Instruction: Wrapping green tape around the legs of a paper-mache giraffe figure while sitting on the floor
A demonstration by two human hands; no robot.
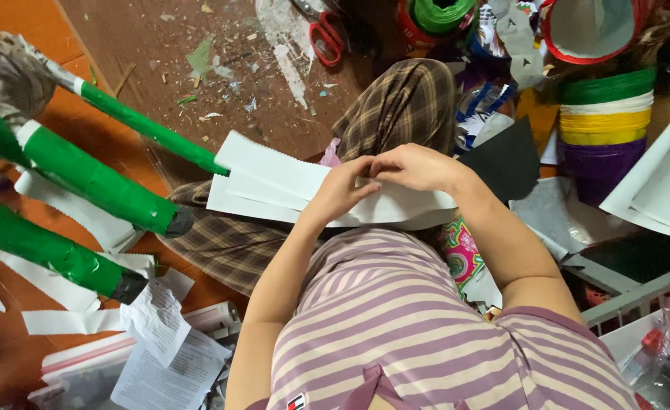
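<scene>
White paper strip [274,182], folded, across plaid-trousered lap. Pinched at upper edge by left hand [342,188] and right hand [415,167], fingertips pressed together. Green-wrapped tubes [92,178] just beside; red scissors [327,38] on floor beyond.

You wear a shirt [426,326] with stripes that go across, soft purple and cream, low in the middle of the frame. It has short sleeves, so your arms are bare. The neck edge at the very bottom is a darker purple, and a tiny patch sits beside it. Your trousers [396,106] are brown with a checked pattern of thin light lines, in the middle of the frame. Your left hand [342,190] and right hand [415,167] have no gloves or rings that show.
</scene>
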